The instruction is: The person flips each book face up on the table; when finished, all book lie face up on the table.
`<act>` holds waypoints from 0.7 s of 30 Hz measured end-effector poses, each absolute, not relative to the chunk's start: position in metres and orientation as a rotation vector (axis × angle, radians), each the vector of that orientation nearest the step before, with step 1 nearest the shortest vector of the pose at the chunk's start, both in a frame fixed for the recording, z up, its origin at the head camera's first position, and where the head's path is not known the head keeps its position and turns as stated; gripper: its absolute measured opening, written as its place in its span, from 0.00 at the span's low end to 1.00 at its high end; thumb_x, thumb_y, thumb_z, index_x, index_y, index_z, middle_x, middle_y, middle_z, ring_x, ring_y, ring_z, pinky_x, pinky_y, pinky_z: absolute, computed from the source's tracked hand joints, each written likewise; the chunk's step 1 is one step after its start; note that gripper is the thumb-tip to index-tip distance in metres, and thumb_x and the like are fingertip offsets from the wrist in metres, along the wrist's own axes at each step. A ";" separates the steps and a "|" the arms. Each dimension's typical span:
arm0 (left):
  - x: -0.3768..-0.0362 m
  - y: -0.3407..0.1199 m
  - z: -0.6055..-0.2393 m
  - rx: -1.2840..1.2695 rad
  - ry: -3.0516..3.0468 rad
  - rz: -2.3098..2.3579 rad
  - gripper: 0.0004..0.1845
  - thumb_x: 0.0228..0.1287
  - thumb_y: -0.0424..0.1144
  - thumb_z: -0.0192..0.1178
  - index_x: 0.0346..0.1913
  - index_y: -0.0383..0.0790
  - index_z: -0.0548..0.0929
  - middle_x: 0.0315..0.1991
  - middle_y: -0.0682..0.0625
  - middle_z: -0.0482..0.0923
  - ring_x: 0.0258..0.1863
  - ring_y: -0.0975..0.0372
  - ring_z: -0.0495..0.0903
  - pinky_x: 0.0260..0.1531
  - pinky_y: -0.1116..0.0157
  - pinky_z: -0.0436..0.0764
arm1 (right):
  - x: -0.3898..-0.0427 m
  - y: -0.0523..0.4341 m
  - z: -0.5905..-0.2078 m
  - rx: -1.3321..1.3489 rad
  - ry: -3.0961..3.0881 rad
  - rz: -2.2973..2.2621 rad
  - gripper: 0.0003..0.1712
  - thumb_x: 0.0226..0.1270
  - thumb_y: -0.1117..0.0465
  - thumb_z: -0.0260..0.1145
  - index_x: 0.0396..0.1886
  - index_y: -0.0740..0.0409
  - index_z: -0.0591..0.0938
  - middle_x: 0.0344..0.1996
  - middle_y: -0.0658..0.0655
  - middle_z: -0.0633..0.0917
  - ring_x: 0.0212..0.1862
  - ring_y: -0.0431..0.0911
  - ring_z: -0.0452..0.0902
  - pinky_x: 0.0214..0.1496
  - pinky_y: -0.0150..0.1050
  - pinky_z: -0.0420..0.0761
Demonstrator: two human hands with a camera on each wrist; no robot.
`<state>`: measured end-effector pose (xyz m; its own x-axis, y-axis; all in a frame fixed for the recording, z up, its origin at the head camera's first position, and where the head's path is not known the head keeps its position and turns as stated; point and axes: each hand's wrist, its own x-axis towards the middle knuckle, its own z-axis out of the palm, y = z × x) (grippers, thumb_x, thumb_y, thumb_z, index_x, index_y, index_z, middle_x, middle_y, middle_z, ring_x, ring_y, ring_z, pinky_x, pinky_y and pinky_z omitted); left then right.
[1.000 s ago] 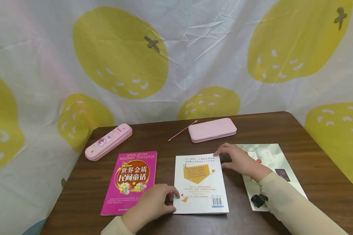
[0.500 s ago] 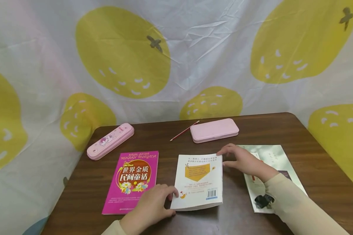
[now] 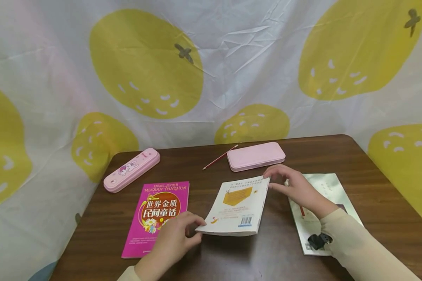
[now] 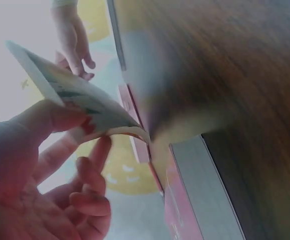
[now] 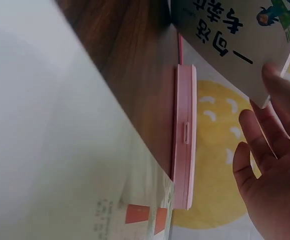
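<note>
A white paperback (image 3: pixel 237 207) with a yellow panel and a barcode on its back cover hangs tilted above the brown table (image 3: pixel 376 164), its near edge raised. My left hand (image 3: pixel 177 238) pinches its near left corner; the left wrist view shows thumb and fingers (image 4: pixel 92 167) curled round that bent corner of the paperback (image 4: pixel 70 92). My right hand (image 3: pixel 295 189) holds the far right corner. In the right wrist view its fingers (image 5: pixel 269 165) grip the edge of the paperback (image 5: pixel 229 27), whose printed underside faces the camera.
A magenta book (image 3: pixel 160 212) lies left of the paperback, partly under my left hand. A pale green book (image 3: pixel 325 187) lies under my right forearm. Behind are a rabbit-print pink pencil case (image 3: pixel 131 169), a plain pink case (image 3: pixel 256 156) and a red pencil (image 3: pixel 219 157).
The white paperback lay flat on the table a second ago; both hands have lifted it, and its near edge has risen. My right hand has moved slightly farther back.
</note>
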<state>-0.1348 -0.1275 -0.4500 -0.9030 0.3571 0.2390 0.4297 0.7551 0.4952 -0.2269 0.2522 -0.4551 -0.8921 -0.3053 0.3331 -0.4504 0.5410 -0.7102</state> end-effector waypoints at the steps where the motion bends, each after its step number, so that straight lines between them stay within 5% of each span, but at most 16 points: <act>1: -0.135 -0.127 -0.449 -0.615 -2.808 -0.856 0.13 0.49 0.36 0.77 0.38 0.55 0.89 0.30 0.64 0.76 0.22 0.75 0.66 0.22 0.73 0.64 | -0.227 0.252 -0.455 0.642 -2.592 1.270 0.14 0.66 0.65 0.74 0.49 0.48 0.86 0.51 0.49 0.85 0.44 0.45 0.77 0.44 0.40 0.76; 6: -0.137 -0.128 -0.447 -0.607 -2.701 -0.962 0.14 0.48 0.32 0.77 0.37 0.53 0.88 0.35 0.61 0.80 0.21 0.74 0.67 0.22 0.75 0.65 | -0.224 0.253 -0.451 0.624 -2.552 1.256 0.13 0.68 0.67 0.71 0.49 0.49 0.85 0.43 0.49 0.85 0.39 0.40 0.76 0.44 0.40 0.75; 10: -0.140 -0.129 -0.446 -0.663 -2.568 -1.052 0.15 0.49 0.30 0.76 0.37 0.52 0.87 0.29 0.58 0.78 0.20 0.74 0.67 0.22 0.76 0.66 | -0.223 0.254 -0.445 0.579 -2.543 1.274 0.11 0.70 0.64 0.70 0.49 0.48 0.85 0.37 0.48 0.83 0.39 0.39 0.75 0.44 0.36 0.74; 21: -0.142 -0.128 -0.443 -0.719 -2.319 -1.217 0.14 0.52 0.29 0.75 0.38 0.49 0.84 0.20 0.58 0.73 0.20 0.69 0.71 0.19 0.75 0.69 | -0.220 0.257 -0.439 0.452 -2.510 1.402 0.07 0.73 0.60 0.69 0.47 0.52 0.84 0.40 0.48 0.84 0.38 0.41 0.77 0.40 0.35 0.77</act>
<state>-0.1416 -0.1282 -0.4427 -0.7769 0.2465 0.5794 0.6169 0.4824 0.6219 -0.2199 0.2568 -0.4393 -0.9256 -0.1541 0.3457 -0.3751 0.4943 -0.7842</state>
